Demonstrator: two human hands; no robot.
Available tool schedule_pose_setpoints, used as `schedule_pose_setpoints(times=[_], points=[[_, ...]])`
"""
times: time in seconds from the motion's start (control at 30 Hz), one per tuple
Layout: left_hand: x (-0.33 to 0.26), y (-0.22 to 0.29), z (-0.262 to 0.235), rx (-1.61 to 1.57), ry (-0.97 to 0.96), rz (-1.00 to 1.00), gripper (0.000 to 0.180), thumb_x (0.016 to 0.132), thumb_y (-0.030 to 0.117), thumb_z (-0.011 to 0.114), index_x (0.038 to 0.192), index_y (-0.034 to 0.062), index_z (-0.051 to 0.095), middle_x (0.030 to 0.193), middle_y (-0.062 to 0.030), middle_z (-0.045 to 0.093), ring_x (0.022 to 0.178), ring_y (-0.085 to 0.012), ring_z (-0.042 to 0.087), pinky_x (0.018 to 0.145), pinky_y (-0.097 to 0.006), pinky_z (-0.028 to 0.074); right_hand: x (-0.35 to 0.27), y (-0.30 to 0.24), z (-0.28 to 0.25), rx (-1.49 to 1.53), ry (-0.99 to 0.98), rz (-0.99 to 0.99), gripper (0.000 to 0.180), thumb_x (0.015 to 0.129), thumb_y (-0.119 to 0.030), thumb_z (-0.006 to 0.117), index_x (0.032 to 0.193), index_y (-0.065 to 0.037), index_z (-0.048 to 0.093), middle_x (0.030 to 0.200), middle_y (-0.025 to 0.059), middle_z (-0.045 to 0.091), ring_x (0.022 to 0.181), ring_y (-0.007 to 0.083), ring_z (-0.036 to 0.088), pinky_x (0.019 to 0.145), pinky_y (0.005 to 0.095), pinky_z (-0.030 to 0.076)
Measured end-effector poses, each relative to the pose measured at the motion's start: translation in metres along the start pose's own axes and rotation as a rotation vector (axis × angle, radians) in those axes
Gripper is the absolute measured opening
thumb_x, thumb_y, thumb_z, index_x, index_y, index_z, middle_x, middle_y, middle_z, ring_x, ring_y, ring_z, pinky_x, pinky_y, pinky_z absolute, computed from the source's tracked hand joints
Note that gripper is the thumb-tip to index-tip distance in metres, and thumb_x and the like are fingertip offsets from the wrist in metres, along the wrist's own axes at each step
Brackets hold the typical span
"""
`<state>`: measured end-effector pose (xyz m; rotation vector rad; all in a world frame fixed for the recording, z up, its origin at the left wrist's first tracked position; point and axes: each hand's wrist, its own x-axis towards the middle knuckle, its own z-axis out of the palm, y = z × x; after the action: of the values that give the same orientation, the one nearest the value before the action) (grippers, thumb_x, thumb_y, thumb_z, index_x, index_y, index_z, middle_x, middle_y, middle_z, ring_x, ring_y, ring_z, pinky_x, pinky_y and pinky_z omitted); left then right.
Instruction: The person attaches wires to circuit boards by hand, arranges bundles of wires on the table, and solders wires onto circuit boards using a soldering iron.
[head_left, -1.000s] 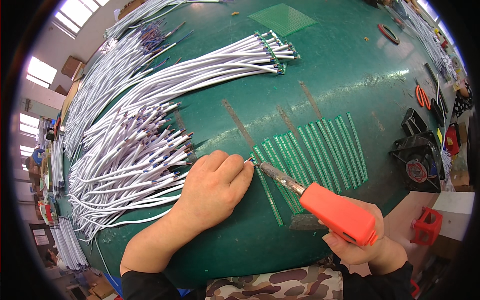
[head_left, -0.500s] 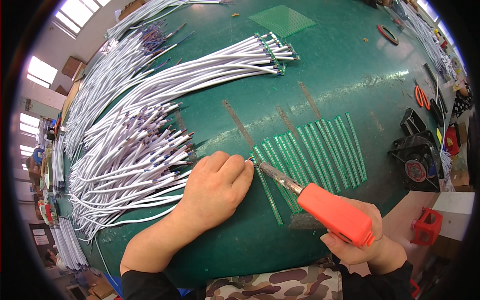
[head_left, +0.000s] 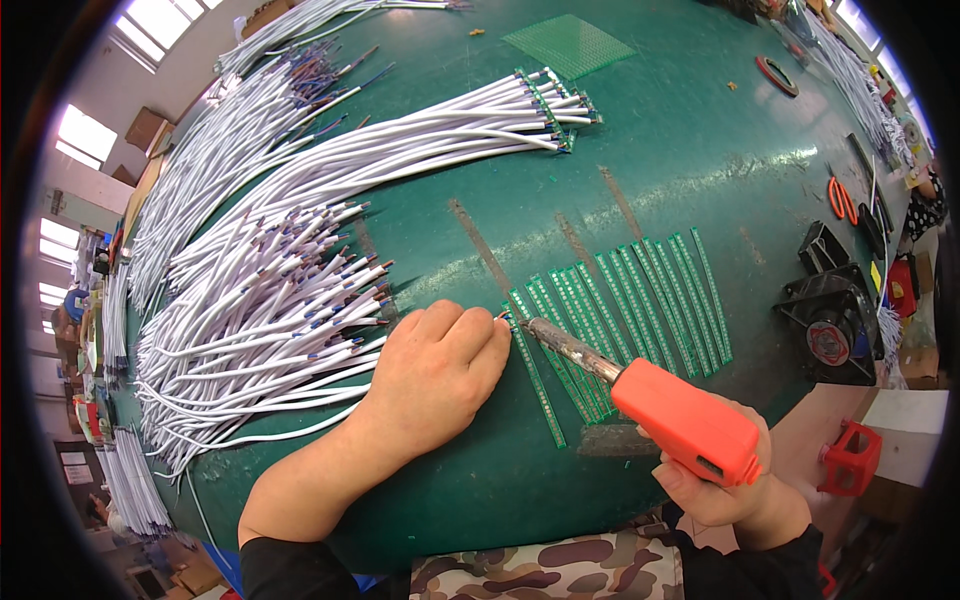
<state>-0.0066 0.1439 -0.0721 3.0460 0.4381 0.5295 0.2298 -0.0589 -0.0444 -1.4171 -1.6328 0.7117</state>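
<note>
My left hand (head_left: 440, 365) is closed at the left end of the row of green circuit strips (head_left: 655, 310), pinching a white cable (head_left: 300, 437) that runs in from the pile. Small wire ends peek out past its fingertips; the grip itself is hidden under the knuckles. My right hand (head_left: 735, 505) is wrapped round the red handle of a soldering iron (head_left: 690, 425). The iron's dark metal barrel slants up and left, its tip close to the upper end of the leftmost strip (head_left: 540, 390), beside my left fingertips. Whether the tip touches cannot be told.
Piles of white cables (head_left: 250, 290) cover the table's left side. A finished-looking bundle (head_left: 480, 115) with green strips on its ends lies beyond. A green perforated board (head_left: 570, 45) is at the back. Right: orange-handled scissors (head_left: 842, 200), a black fan (head_left: 828, 325), a red stool (head_left: 850, 457).
My right hand has moved slightly right with the soldering iron, and its tip has drawn a little away from my left fingertips. My left hand has barely moved.
</note>
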Motion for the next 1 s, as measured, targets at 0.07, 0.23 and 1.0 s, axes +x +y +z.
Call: schedule_pose_setpoints(times=[0.07, 0.23, 1.0], points=[[0.0003, -0.0002, 0.0004, 0.001, 0.003, 0.000, 0.029, 0.075, 0.006, 0.067, 0.103, -0.0002, 0.069, 0.086, -0.0063, 0.057, 0.075, -0.0232, 0.057, 0.064, -0.037, 0.048, -0.0007, 0.0008, 0.0022, 0.100, 0.003, 0.043, 0.057, 0.077, -0.006, 0.081, 0.125, 0.012, 0.057, 0.106, 0.0205, 0.072, 0.081, 0.0276, 0.074, 0.073, 0.0340, 0.059], [0.0012, 0.0000, 0.0004, -0.005, 0.008, 0.000, 0.028, 0.075, 0.006, 0.067, 0.102, -0.0003, 0.069, 0.086, -0.0062, 0.057, 0.075, -0.0233, 0.057, 0.063, -0.037, 0.048, 0.0023, 0.0008, 0.0047, 0.087, 0.021, 0.023, 0.057, 0.078, -0.006, 0.081, 0.126, 0.012, 0.057, 0.108, 0.0202, 0.072, 0.082, 0.0275, 0.074, 0.074, 0.0335, 0.059], [0.0015, 0.0010, 0.0020, -0.014, 0.017, -0.007, 0.028, 0.075, 0.004, 0.068, 0.102, -0.0008, 0.069, 0.086, -0.0069, 0.057, 0.074, -0.0239, 0.057, 0.063, -0.037, 0.047, 0.0010, 0.0039, 0.0052, 0.089, 0.005, 0.010, 0.055, 0.081, -0.007, 0.080, 0.127, 0.011, 0.057, 0.115, 0.0220, 0.070, 0.090, 0.0289, 0.074, 0.079, 0.0341, 0.059]])
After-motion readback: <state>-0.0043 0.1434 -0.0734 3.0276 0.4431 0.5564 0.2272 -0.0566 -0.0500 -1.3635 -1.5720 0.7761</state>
